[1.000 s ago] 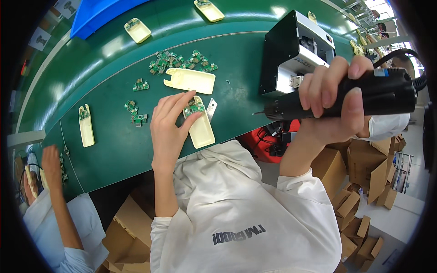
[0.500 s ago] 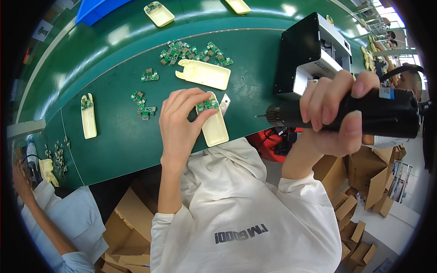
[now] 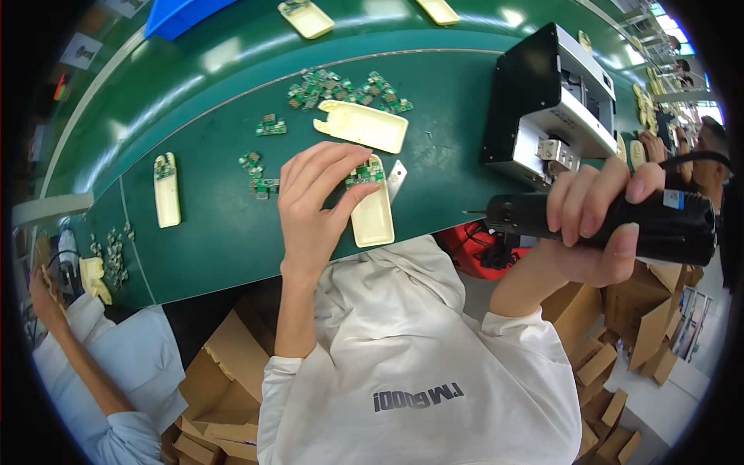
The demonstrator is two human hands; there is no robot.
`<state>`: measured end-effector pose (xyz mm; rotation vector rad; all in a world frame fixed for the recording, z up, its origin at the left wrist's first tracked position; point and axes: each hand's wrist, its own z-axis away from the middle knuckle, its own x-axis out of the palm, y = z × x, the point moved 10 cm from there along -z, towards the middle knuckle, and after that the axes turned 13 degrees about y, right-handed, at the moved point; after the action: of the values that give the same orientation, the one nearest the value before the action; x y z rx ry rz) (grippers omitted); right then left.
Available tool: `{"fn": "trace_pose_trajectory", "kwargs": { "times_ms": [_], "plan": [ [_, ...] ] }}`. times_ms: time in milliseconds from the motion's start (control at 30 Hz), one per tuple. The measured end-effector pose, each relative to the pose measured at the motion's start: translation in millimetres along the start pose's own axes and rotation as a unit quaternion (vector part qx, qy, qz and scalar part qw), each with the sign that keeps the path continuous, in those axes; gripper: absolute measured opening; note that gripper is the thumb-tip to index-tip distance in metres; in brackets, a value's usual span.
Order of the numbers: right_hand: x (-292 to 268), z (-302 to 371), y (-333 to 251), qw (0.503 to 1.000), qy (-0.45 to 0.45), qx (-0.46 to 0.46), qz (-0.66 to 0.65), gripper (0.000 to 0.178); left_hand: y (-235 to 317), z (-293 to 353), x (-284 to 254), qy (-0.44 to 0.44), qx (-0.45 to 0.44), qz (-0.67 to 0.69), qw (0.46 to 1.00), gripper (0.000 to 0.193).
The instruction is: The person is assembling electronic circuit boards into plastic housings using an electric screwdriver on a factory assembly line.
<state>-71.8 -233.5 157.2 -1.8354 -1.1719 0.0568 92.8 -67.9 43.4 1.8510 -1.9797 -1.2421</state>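
A cream plastic shell [image 3: 373, 219] lies at the table's near edge, its open side up. My left hand [image 3: 314, 194] pinches a small green circuit board [image 3: 364, 173] at the shell's far end, thumb and fingers touching board and rim. In my right hand [image 3: 593, 221] is a black electric screwdriver [image 3: 511, 215], its bit pointing left, above the table edge and apart from the shell. A flat metal plate [image 3: 397, 178] with holes rests just right of the shell. Beyond it, another cream shell [image 3: 368, 125] lies near a pile of circuit boards [image 3: 325, 87].
A black and silver machine [image 3: 535, 101] stands at the right. Loose boards [image 3: 263, 183] and a shell with a board [image 3: 167, 194] lie leftward. A blue bin [image 3: 178, 15] is at the far left. A co-worker's hand [image 3: 48, 298] shows at the left, cardboard boxes [image 3: 225, 372] below.
The whole view has shifted slightly, so the table things appear further right. My right hand has drawn the screwdriver a little right and nearer to me. My left hand keeps its pinch.
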Motion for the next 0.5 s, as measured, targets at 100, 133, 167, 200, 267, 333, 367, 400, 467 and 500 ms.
{"fn": "trace_pose_trajectory", "kwargs": {
  "times_ms": [100, 133, 167, 200, 267, 333, 367, 400, 467, 500],
  "plan": [
    [-14, 4, -7, 1.000, 0.025, -0.009, 0.008, 0.038, -7, -17, -32, 0.055, -0.010, -0.044, 0.997, 0.033],
    [-16, 5, -9, 1.000, 0.027, -0.008, 0.013, 0.037, -16, -26, -60, 0.091, -0.029, -0.093, 0.991, 0.031],
    [-17, 6, -11, 0.999, 0.029, -0.006, 0.020, 0.037, -29, -34, -92, 0.128, -0.050, -0.141, 0.980, 0.030],
    [-19, 7, -13, 1.000, 0.028, -0.005, 0.013, 0.037, -48, -41, -114, 0.127, -0.060, -0.200, 0.970, 0.031],
    [-26, 10, -13, 0.999, 0.038, -0.003, 0.011, 0.038, -75, -48, -143, 0.130, -0.069, -0.263, 0.953, 0.032],
    [-29, 12, -13, 0.999, 0.042, -0.002, 0.001, 0.038, -85, -47, -150, 0.096, 0.011, -0.392, 0.915, 0.032],
    [-34, 15, -12, 0.999, 0.053, -0.003, 0.005, 0.038, -74, -57, -138, 0.075, 0.054, -0.445, 0.891, 0.032],
    [-39, 17, -12, 0.998, 0.064, -0.004, 0.009, 0.038, -65, -54, -133, 0.073, 0.027, -0.401, 0.913, 0.032],
    [-46, 21, -10, 0.997, 0.080, -0.006, 0.017, 0.038, -38, -26, -96, 0.018, -0.077, -0.290, 0.954, 0.034],
    [-48, 24, -8, 0.997, 0.080, -0.007, 0.015, 0.038, -27, -6, -67, -0.033, -0.152, -0.222, 0.962, 0.037]
  ]
}}
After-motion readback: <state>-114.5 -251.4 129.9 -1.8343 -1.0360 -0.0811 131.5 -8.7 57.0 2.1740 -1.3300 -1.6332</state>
